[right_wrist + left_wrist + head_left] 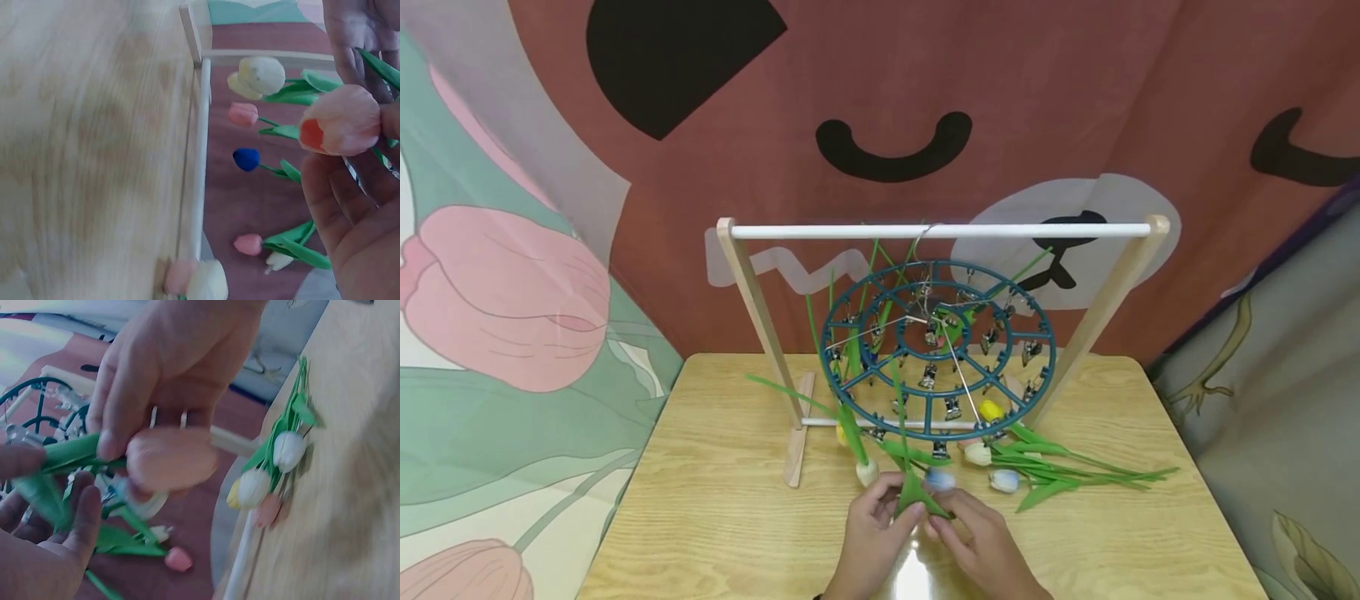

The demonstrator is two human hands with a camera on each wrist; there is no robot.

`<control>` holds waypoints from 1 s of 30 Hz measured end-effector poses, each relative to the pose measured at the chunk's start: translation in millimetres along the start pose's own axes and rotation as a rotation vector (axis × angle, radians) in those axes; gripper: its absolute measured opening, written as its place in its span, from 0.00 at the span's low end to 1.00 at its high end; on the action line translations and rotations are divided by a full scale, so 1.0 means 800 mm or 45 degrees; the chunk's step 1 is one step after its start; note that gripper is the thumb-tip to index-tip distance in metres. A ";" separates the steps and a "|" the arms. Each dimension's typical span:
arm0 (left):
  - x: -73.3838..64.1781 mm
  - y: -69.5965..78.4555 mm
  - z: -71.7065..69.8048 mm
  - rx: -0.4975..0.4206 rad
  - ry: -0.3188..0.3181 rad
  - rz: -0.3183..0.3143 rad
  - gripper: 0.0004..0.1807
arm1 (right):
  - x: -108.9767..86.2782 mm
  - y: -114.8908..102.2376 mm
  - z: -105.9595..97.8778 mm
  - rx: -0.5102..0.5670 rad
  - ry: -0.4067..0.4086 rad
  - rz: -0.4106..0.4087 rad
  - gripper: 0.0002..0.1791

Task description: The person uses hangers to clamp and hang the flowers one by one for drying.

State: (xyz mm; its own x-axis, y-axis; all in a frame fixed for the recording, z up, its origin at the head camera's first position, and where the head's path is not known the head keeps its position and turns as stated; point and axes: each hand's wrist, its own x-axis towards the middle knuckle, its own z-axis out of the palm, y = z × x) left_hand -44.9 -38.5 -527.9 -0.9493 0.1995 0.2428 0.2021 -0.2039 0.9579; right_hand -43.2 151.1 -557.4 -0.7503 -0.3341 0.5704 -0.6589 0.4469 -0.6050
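Both hands hold one artificial pink tulip, its bloom [340, 122] plain in the wrist views and mostly hidden in the head view. My left hand [872, 529] pinches its green leaf [916, 497] between thumb and fingers. Close beside it, my right hand [981, 537] grips the stem just behind the bloom, thumb and fingertips together. The tulip's stem rises away from the hands, toward a round blue-green clip hanger [928, 412] with many metal clips.
A rack with a white bar [940, 232] carries the hanger. Several tulips hang bloom-down beneath it, including a blue one [246, 159] and a pink one [242, 114]. More tulips lie on the wooden table [715, 500] at the right, among them a white one [977, 453]. A patterned curtain [1045, 100] stands behind.
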 end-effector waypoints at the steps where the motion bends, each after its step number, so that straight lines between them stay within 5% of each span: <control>1: 0.001 0.001 -0.002 -0.006 -0.011 0.022 0.18 | 0.000 0.000 -0.001 -0.025 -0.004 0.005 0.15; 6: 0.003 0.004 -0.010 -0.099 -0.072 0.116 0.17 | -0.001 -0.001 -0.010 -0.138 0.008 -0.024 0.10; 13: -0.001 -0.001 -0.008 -0.128 0.029 0.010 0.12 | 0.007 -0.006 -0.020 -0.140 0.030 -0.090 0.02; 21: 0.003 -0.002 -0.012 0.009 0.224 0.056 0.11 | 0.037 -0.029 -0.039 -0.259 0.151 -0.099 0.35; 30: 0.014 0.002 -0.016 0.120 0.251 0.159 0.10 | 0.095 -0.049 -0.045 -0.268 0.261 -0.147 0.34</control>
State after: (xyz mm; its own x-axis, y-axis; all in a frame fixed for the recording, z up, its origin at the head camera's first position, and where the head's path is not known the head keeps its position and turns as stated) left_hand -58.2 -48.6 -525.8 -0.9422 -0.0146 0.3346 0.3338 -0.1232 0.9346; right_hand -72.3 138.2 -470.3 -0.6309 -0.2277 0.7417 -0.6977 0.5847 -0.4140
